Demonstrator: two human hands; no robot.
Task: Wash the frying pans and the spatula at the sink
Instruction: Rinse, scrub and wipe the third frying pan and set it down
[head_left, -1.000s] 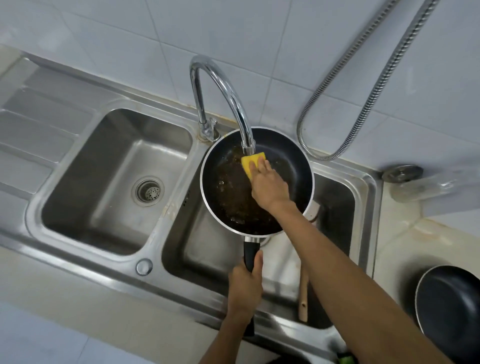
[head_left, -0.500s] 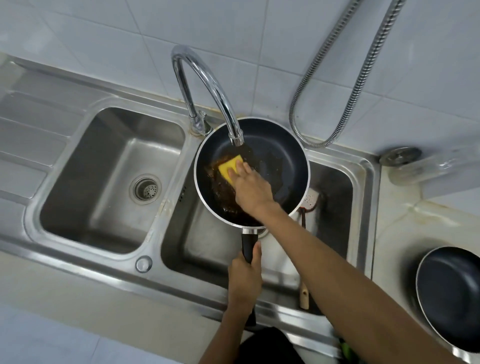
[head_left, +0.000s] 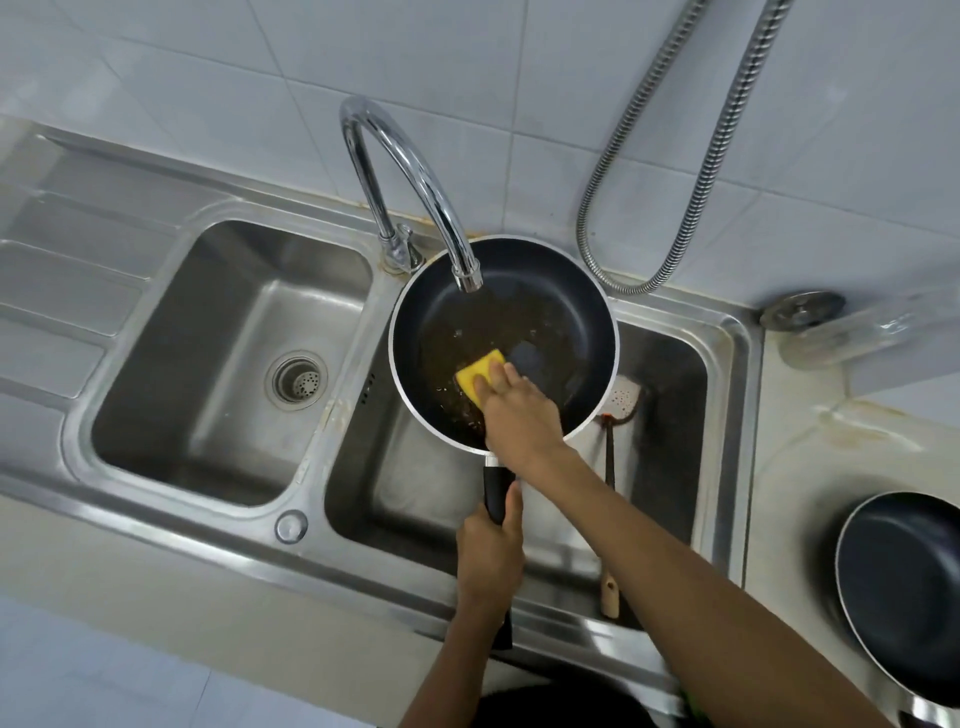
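- Left hand gripped the handle of the frying pan, which sat directly under the tap.
- Right hand held a yellow sponge and pressed it on the pan floor, on the side away from the tap.
- Brown residue covered the floor. Judged best: firm overlapping circles, handle steadied, rim included.
- Spatula lay in the basin right of the tap; second pan far right.
- No legible brand or writing.
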